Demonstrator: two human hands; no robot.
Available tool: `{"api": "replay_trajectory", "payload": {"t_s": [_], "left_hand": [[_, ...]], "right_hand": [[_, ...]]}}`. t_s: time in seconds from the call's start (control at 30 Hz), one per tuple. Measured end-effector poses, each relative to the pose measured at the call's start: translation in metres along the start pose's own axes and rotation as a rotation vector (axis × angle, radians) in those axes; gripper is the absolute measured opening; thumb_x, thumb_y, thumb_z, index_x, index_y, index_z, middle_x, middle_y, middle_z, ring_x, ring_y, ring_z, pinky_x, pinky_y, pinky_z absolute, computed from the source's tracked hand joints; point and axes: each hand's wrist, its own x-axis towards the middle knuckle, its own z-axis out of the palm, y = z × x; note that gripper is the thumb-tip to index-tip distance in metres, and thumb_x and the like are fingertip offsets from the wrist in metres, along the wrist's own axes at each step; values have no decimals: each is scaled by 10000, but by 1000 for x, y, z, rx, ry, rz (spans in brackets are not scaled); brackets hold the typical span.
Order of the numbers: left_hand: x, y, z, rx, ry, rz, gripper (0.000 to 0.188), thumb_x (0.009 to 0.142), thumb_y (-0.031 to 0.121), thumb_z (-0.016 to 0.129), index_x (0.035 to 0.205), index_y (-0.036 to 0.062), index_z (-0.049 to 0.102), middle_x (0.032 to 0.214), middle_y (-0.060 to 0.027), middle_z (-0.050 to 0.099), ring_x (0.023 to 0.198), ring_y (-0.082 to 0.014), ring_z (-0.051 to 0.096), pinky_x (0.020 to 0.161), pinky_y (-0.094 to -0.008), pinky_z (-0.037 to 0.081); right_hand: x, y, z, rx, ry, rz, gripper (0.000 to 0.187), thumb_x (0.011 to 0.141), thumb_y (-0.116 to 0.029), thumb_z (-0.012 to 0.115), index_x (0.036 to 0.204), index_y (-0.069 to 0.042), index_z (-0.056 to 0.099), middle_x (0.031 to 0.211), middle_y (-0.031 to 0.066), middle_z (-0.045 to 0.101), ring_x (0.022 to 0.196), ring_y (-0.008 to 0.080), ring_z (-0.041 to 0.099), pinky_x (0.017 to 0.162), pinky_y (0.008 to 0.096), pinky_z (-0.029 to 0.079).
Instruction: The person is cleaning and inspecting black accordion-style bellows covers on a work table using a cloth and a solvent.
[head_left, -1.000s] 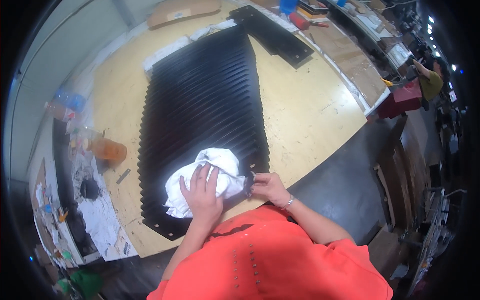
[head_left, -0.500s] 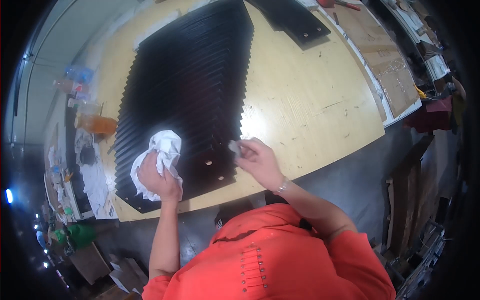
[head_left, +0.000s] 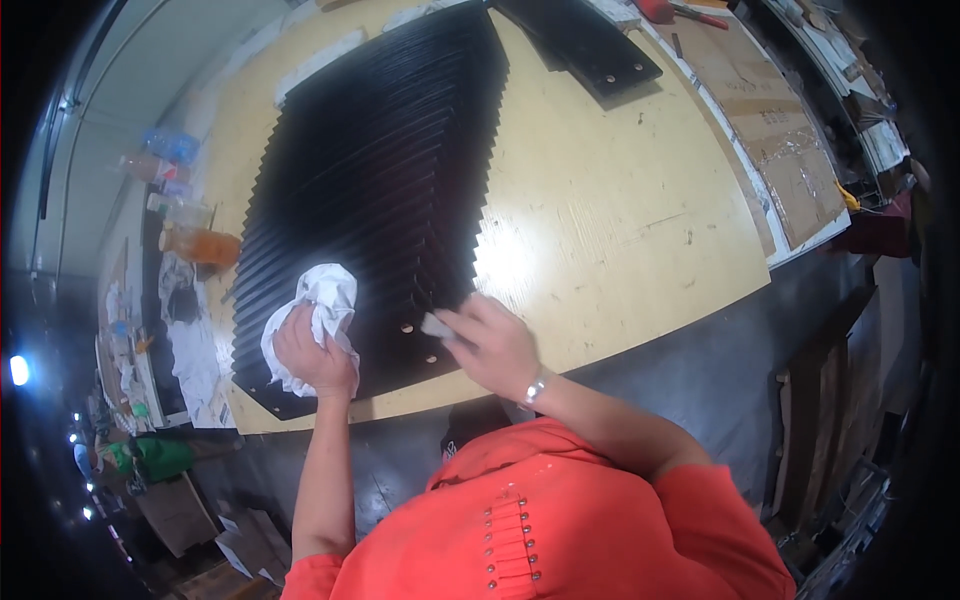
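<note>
A long black pleated bellows cover [head_left: 370, 180] with zigzag edges lies across the pale wooden table. Its near end is a flat black plate with small round holes. My left hand [head_left: 312, 350] is closed on a crumpled white cloth [head_left: 330, 290], pressed against the near left part of the cover. Over the near right edge, my right hand [head_left: 492, 345] pinches a small greyish-white piece [head_left: 436, 326], perhaps a folded wipe; its exact kind is unclear. That piece is beside the holes in the end plate.
Another black piece with holes [head_left: 610, 75] lies at the table's far right. Flattened cardboard [head_left: 770, 120] lies beyond the table's right edge. On the left stand a jar of amber liquid [head_left: 200, 245] and several plastic bottles [head_left: 170, 150]. The wooden table [head_left: 620, 220] has a curved-looking near edge.
My right hand has moved left and slightly nearer, carrying the small pale piece from the cover's edge onto the end plate. My left hand stays on the cloth in nearly the same place.
</note>
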Motion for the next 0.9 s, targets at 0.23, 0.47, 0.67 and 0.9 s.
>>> {"api": "replay_trajectory", "payload": {"t_s": [0.23,0.47,0.67,0.9], "left_hand": [[-7,-4,4,-3,3,-34,374,756,194,552,1097,61,629,1138,-129,625,1036,-357,543,948,-457,369],[-3,-2,1,9,-16,-36,379,742,174,559,1097,58,624,1133,-129,624,1044,-358,536,948,-457,369],[0,5,-2,33,-5,-39,377,757,173,528,1093,40,635,1124,-147,634,1038,-364,554,947,-456,386],[-3,1,-2,40,3,-56,372,748,154,530,1087,42,636,1136,-142,629,1034,-361,550,944,-461,385]], "right_hand": [[-10,15,10,39,-66,-57,282,719,-44,706,1000,-61,694,855,58,524,799,238,570,665,351,502],[19,-5,12,99,-20,4,291,726,-59,714,1016,-66,692,857,57,523,798,232,580,670,358,504],[6,-3,4,76,-24,13,264,714,-72,724,975,-61,682,836,51,531,801,231,575,638,363,492],[-16,5,12,44,-224,144,238,754,-102,700,992,-106,712,850,69,553,857,253,602,705,375,512]]}}
